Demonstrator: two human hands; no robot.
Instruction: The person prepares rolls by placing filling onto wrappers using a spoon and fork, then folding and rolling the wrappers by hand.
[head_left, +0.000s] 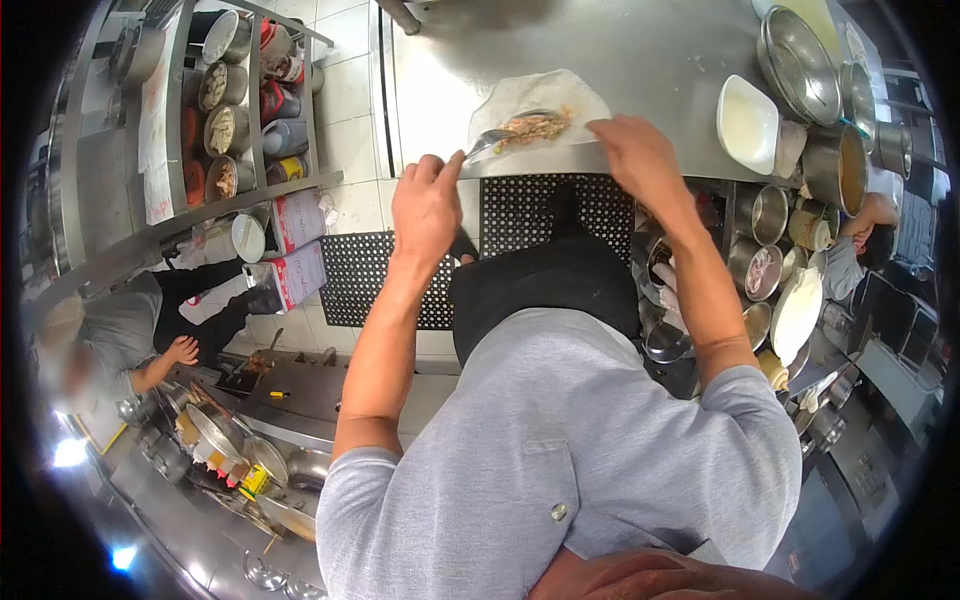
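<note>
Stainless-steel counter (660, 55), smooth and grey, forming the work surface. Black rubber mat with round perforations (350, 280), on the tiled floor below. Thin, pale, roundish sheet (495, 99), lying flat near the counter's front edge. White oblong dish with rounded corners (735, 156), well apart to the right. Right hand (638, 150): fingertips at the sheet's right edge; whether they pinch it cannot be told. Left hand (428, 203): fingers clamped on a shiny metal spoon (490, 139), its bowl beside the crumbly orange-brown filling (543, 127) heaped mid-sheet.
</note>
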